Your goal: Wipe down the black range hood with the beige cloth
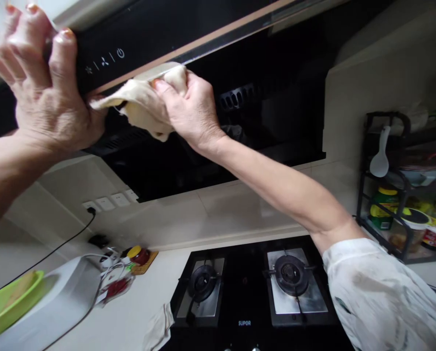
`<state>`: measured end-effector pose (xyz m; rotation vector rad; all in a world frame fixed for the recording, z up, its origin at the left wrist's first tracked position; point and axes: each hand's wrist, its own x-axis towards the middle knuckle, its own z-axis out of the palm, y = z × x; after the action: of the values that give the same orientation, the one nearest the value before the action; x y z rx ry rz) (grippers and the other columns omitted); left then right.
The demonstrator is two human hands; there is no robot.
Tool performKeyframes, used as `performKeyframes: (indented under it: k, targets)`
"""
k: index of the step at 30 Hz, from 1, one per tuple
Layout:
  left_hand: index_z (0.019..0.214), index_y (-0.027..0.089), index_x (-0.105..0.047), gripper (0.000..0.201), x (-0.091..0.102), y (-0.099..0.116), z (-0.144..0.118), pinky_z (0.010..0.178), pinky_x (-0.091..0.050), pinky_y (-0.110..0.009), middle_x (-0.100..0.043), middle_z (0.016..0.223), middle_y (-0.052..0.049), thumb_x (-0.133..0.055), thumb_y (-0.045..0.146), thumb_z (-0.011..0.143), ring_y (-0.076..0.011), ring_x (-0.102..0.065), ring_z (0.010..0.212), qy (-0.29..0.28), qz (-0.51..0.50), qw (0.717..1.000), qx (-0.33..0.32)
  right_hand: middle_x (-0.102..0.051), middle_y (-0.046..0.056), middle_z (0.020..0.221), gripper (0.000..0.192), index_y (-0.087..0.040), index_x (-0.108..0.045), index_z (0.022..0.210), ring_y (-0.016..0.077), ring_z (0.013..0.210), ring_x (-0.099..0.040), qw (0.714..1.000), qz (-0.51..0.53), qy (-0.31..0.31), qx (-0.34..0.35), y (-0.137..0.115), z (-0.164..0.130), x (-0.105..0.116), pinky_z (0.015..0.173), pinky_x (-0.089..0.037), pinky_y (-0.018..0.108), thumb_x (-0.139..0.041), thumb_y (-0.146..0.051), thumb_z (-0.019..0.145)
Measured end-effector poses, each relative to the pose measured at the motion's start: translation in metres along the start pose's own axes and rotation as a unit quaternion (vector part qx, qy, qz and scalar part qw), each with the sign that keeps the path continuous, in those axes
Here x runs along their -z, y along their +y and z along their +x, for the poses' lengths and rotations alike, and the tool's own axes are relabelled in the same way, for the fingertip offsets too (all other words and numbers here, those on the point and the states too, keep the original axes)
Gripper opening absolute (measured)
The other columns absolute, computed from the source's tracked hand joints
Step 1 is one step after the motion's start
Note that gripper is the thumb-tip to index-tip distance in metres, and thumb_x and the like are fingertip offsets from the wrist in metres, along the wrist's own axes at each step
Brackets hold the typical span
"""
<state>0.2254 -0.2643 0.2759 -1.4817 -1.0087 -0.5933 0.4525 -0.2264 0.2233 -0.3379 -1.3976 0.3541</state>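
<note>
A cream-coloured cloth is bunched in my right hand, whose fingers are wrapped round it. The cloth presses against the lower front edge of a black range hood, just under its copper-coloured trim. My left hand lies with fingers spread on the hood's front panel, left of the touch symbols. A loose end of the cloth reaches near my left thumb, which is partly hidden.
Below stands a black two-burner gas stove. A folded cloth lies on the counter beside it. At left, a green basin rests on a white appliance. A black rack with jars and a white spoon is at right.
</note>
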Motion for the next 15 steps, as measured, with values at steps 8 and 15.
performKeyframes:
  k: [8,15]
  targets:
    - [0.178,0.029,0.004,0.076,-0.012,-0.013,0.005,0.132,-0.012,-0.070,0.009,0.180,0.003,-0.020,0.055,0.111,-0.0450,-0.009,0.165,0.108,-0.074,0.980,-0.151,-0.069,-0.001,0.100,0.013,-0.018,-0.064,0.095,0.0040,0.089,-0.069,0.960,0.146,0.213,0.112,0.006,0.023,0.165,0.086,-0.061,0.015,-0.061,-0.006,0.099]
    - [0.179,0.041,-0.005,0.078,-0.013,-0.010,0.007,0.135,-0.008,-0.065,0.008,0.181,0.018,-0.028,0.068,0.109,-0.0437,-0.010,0.166,0.111,-0.125,0.979,-0.114,-0.063,0.007,0.135,0.048,-0.017,-0.065,0.125,0.0092,0.122,-0.071,0.931,0.007,0.335,0.145,0.012,0.049,0.251,0.110,-0.061,0.024,-0.019,-0.027,0.114]
